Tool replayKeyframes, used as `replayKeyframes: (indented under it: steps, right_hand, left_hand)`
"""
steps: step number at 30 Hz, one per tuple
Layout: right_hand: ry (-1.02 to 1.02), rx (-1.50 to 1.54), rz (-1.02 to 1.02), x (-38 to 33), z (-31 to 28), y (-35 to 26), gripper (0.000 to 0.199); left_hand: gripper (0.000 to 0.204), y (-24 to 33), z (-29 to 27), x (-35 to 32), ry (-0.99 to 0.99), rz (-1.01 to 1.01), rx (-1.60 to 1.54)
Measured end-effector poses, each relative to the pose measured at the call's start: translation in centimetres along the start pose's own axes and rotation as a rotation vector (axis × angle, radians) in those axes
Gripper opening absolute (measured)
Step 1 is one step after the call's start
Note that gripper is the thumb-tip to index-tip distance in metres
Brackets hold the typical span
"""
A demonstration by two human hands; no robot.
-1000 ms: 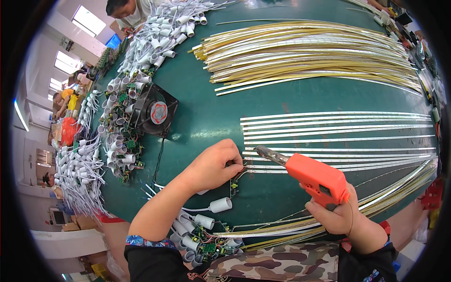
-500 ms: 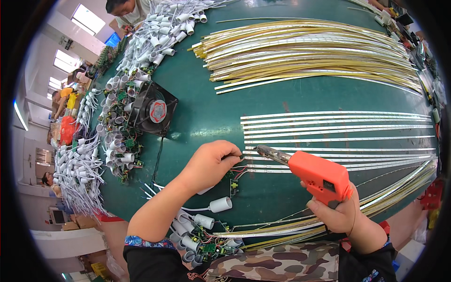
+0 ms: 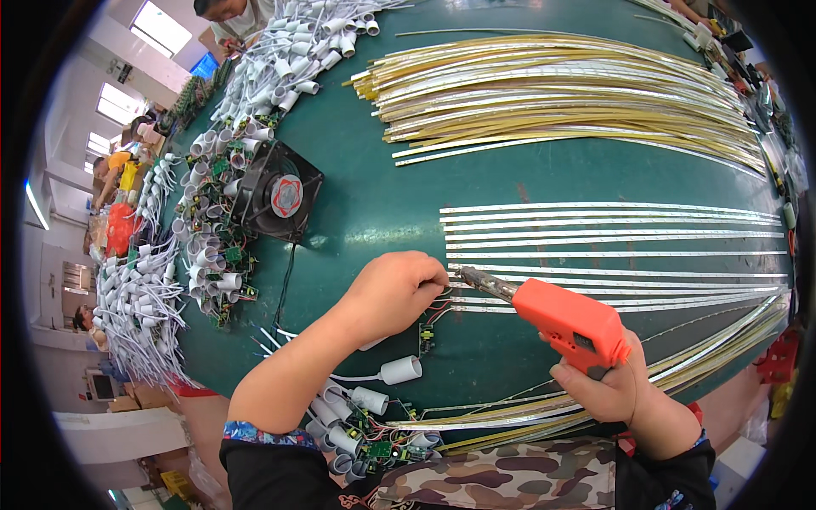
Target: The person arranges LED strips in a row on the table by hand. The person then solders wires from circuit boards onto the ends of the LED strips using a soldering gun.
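Observation:
My right hand [image 3: 605,387] is wrapped round the handle of an orange-red soldering gun [image 3: 571,321]. Its dark metal tip [image 3: 469,274] points left, at the ends of the thin white LED strips [image 3: 595,272] laid in a row. Just left of that tip, my left hand [image 3: 393,291] pinches what looks like a thin wire at the strip ends; the fingertips partly hide it. Red wires [image 3: 438,316] run from these ends to a small green circuit board [image 3: 427,338] below my left hand. Beside the board lies a white cylindrical housing [image 3: 400,371] on a cable.
A large pile of yellow and white strips [image 3: 561,93] lies at the back. A black fan [image 3: 279,194] stands left, amid heaps of white housings [image 3: 149,297] and boards. More strips [image 3: 510,416] and housings [image 3: 344,440] lie along the near edge. A co-worker [image 3: 229,17] sits at far left.
The soldering gun has shifted slightly left and down, its tip now closer to my left fingertips. My left hand has moved a little to the right, still pinching.

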State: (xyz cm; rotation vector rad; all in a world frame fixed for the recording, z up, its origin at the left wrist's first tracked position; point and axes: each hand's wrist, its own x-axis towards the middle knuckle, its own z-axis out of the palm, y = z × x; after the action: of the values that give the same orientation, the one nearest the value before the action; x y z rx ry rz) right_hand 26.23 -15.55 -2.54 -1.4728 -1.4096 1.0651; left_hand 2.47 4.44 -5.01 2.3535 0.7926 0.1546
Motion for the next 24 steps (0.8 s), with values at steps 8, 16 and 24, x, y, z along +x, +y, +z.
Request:
replayKeyframes:
  steps: [8,16,24]
  right_hand:
    - [0.002,-0.038,-0.057,0.5,0.5,0.2,0.05]
    - [0.021,-0.067,-0.13,0.7,0.9,0.6,0.051]
    - [-0.022,-0.067,-0.072,0.6,0.3,-0.3,0.046]
  left_hand:
    - [0.016,0.6,-0.9,1.0,-0.096,-0.181,-0.097]
    - [0.017,0.8,-1.6,1.6,-0.157,-0.208,-0.098]
    - [0.015,0.6,-1.6,1.9,-0.172,-0.199,-0.078]
